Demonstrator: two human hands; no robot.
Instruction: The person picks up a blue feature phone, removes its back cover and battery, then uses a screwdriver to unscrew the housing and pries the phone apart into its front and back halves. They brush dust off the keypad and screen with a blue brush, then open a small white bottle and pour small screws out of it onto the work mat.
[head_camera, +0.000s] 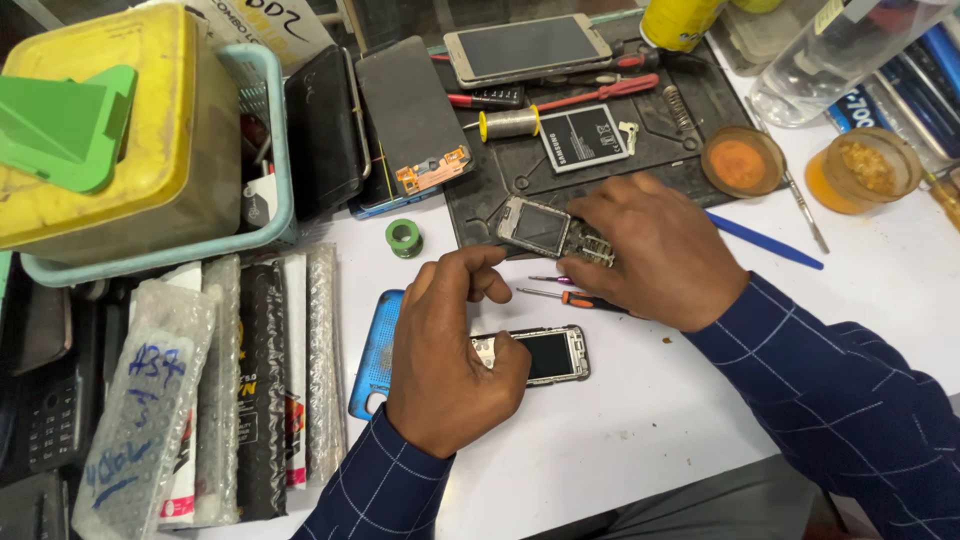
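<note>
On the white bench, left hand (450, 350) pins small phone (540, 355); right hand (650, 250) grips phone frame (545, 228).

White worktop (640, 420); dark work mat (520, 180) on it.

My left hand (445, 350) covers the left end of the small phone (545, 354) on the bench (640, 420), so I can't see what my fingertips touch there. It also hides the right side of the blue back cover (372, 352). My right hand (655, 250) sits over the right end of the phone frame (545, 228), and the grip itself is out of sight. The orange-handled screwdriver (570, 297) runs under that hand, so its far end is hidden. The clear bottle (830, 55) and yellow can (680, 20) are cut off by the top edge. The writing on the bubble-wrapped packs (150, 400) is too smeared to make out, and the dark gear at far left (40, 400) is cropped.
</note>
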